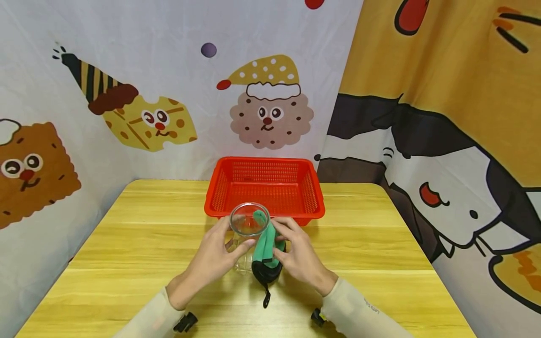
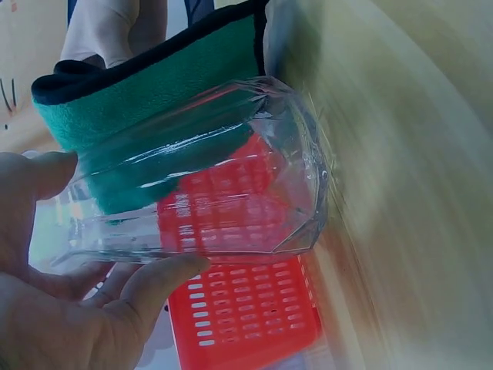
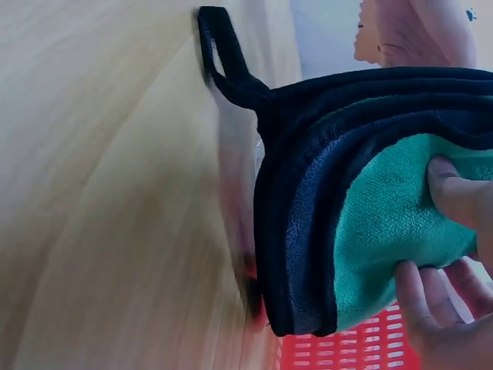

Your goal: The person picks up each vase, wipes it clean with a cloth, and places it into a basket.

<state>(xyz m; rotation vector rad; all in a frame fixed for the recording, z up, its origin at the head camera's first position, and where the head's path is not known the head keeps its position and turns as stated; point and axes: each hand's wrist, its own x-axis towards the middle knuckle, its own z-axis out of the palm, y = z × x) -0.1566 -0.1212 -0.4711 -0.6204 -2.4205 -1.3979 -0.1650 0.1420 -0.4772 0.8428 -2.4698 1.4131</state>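
Observation:
A clear glass jar [image 2: 231, 177] with faceted sides stands on the table in front of the basket. My left hand [image 1: 221, 249] grips it around its upper part, with the thumb on the near side. In my right hand [image 1: 302, 253] a folded green cloth [image 1: 267, 244] with black edging is pinched against the jar's right side. The cloth's black hanging loop [image 3: 223, 58] dangles toward the table. In the right wrist view, the thumb and fingers press into the green face of the cloth [image 3: 393, 208].
Just behind the jar sits a red plastic basket [image 1: 213, 188] with perforated walls. The wooden table [image 1: 139, 234] reaches to a cartoon-printed curtain [image 1: 169, 47] at the back and right. Black strap ends [image 1: 186, 322] hang by the wrists.

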